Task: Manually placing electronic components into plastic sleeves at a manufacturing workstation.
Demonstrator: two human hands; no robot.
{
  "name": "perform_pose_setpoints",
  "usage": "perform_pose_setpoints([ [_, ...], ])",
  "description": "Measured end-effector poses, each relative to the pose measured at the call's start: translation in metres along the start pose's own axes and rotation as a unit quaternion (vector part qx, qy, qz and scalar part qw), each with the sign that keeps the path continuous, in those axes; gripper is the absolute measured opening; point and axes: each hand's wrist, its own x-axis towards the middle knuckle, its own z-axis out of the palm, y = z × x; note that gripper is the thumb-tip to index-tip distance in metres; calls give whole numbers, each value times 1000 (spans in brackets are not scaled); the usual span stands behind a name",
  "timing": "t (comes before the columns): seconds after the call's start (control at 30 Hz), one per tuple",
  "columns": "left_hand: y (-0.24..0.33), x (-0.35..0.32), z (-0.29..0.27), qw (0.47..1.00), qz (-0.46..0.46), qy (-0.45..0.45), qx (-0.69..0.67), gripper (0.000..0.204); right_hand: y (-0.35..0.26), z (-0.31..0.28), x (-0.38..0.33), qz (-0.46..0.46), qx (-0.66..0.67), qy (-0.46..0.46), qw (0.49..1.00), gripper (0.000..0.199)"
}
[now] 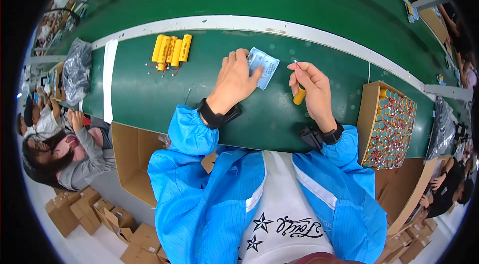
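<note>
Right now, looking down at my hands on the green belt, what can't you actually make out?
- Head view: the yellow cylindrical battery cell is mostly hidden behind the right hand; only its lower end shows.
- The thin wire tip pinched by that hand is too small to read.
- The left hand covers one edge of the pale blue plastic packet.
- The cardboard box of cells bends and blurs toward the fisheye rim.

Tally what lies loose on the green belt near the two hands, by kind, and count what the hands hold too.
Yellow battery cells lying in a group: 4
Yellow battery cell in the right hand, showing below the fingers: 1
Pale blue flat packet under the left hand, at: 1
Total: 6
The cells packed in the cardboard box are too many and too small to count.
</note>
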Motion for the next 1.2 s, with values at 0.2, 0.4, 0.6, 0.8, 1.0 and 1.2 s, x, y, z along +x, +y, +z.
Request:
perform_pose_setpoints([
  [0.2, 7, -13, 6, 998, -46, -36, 25, 56, 10, 10, 8, 29, -28, -27, 999, 23],
  [0.4, 10, -21, 9, 996, -52, -62, -33, 64, 10, 17, 12, -6, -41, -60, 997, 23],
  [0.6, 6, -27, 19, 999, -15, -46, -16, 64, 2, 14, 11, 34, -63, -40, 997, 20],
  [0.8, 10, -26, 27, 1000, 20, 10, 10, 56, -10, 7, 13, 67, -115, -8, 991, 17],
  [1.0, 11, -18, 29, 995, 62, 61, 54, 48, -11, -6, 27, 183, 79, -80, 977, 15],
  [1.2, 14, -17, 27, 997, 42, 37, 57, 54, -3, 4, 32, 211, 147, -118, 959, 14],
])
